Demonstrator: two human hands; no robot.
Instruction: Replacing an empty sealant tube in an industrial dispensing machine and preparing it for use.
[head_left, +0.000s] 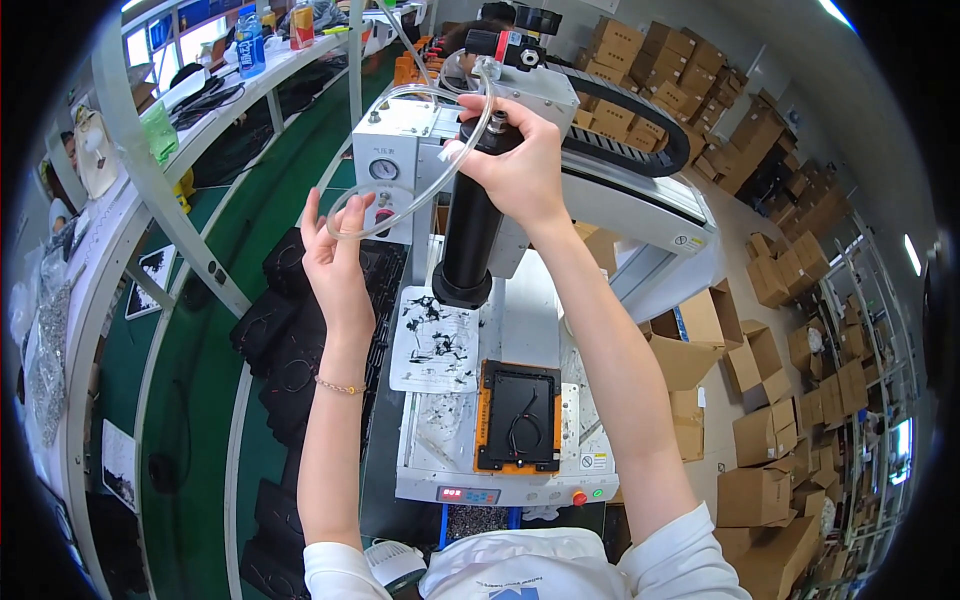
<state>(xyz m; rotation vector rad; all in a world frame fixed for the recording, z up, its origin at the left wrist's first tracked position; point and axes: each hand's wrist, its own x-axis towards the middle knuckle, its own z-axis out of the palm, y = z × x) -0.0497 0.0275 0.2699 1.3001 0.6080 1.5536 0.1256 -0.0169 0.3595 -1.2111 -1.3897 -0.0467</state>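
Observation:
A length of clear plastic tubing (436,188) hangs in a loop between my two hands, in front of a white bench machine. My left hand (338,262) is closed on the lower bend of the loop, at the left of the machine. Up at the top of a black upright cylinder (470,232), my right hand (518,168) has its thumb and fingers around the tubing. Whether that hand also presses on the cylinder, I cannot tell. A metal fitting (498,120) shows on the cylinder's top. Above it, the tubing runs up to a black-and-red regulator (508,48).
Below the cylinder, an orange-and-black fixture (518,418) holds a dark panel with a thin cable. A white sheet (434,340) beside it carries black scraps. Dark parts (290,350) are piled at left. Cardboard boxes (755,495) stand at right. A red button (579,497) sits on the machine's front.

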